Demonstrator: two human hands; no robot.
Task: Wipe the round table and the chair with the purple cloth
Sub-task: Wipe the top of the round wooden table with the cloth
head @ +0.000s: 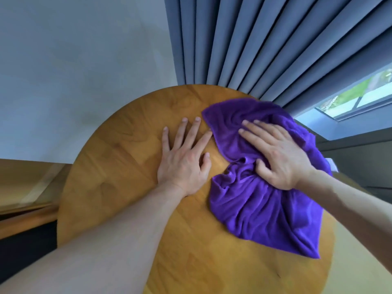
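One purple cloth [263,187] lies bunched on the right half of the round bench [127,166], directly under the right hand [277,153], which presses it flat-fingered, thumb tucked into a fold. The left hand [184,160] rests open on bare wood just beside it (two hands, no chair in view).

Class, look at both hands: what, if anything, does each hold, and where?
Right hand presses flat on the crumpled purple cloth, near its middle, thumb in a fold. Left hand rests flat on the round wooden table, holding nothing.
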